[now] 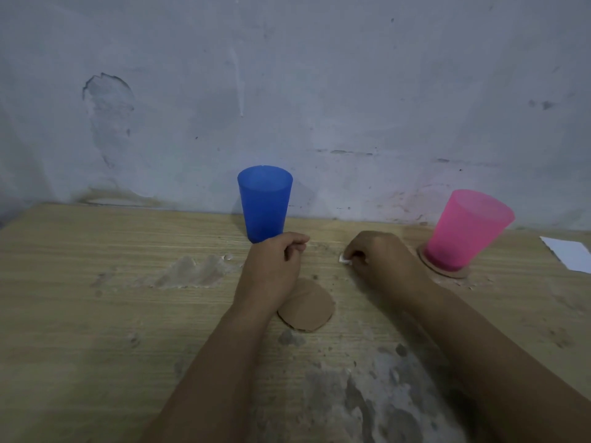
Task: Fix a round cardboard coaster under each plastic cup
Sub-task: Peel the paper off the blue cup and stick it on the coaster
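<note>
While the pink cup point(460, 233) already stands on its coaster point(447, 272), the blue cup point(264, 204) stands bare on the table point(96, 298).

Your left hand point(275, 266) is curled just before the blue cup; whether it holds anything, I cannot tell. Your right hand point(377, 254) pinches a small white scrap point(343, 259). The loose coaster point(308, 310) lies nearer you than the blue cup: probably light, stiff, flat; lift it by its rim. Open table lies left of the blue cup; the wall point(287, 91) stands close behind.
</note>
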Demonstrator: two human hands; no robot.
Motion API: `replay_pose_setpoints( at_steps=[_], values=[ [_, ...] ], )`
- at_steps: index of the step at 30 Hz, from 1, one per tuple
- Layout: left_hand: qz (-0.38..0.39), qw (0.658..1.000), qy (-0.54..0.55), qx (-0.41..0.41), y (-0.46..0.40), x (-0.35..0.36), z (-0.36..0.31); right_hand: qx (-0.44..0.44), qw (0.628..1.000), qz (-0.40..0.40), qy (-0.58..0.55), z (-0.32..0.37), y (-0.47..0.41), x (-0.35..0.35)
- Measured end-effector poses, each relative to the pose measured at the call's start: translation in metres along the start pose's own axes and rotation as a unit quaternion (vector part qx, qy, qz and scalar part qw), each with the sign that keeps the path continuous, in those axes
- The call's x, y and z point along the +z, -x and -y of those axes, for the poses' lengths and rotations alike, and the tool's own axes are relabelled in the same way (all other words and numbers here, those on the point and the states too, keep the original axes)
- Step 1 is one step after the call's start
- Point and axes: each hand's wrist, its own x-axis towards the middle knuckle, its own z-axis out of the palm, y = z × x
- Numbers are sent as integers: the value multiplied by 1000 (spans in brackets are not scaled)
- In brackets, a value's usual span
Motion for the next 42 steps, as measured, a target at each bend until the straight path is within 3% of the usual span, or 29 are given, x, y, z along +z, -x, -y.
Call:
replay_pose_setpoints(
  at_steps=[6,13,16,20,24,35,42],
  values=[
    [3,1000,-9,4,2,-1,-1,-63,998,14,-27,12,-16,16],
    [8,999,-32,6,2,-2,-2,12,996,3,86,-15,-52,18],
    [27,997,-69,25,4,-2,-2,32,993,43,103,-18,-40,9],
    [63,985,-150,56,4,1,-1,-34,999,10,40,-4,-9,9],
    [77,979,-180,55,4,1,-4,-99,993,27,63,14,-12,17],
    [100,975,-192,50,-2,4,5,-13,994,60,86,-8,-41,19],
    [84,976,-195,48,0,6,8,-81,995,33,40,13,-25,25]
  ],
)
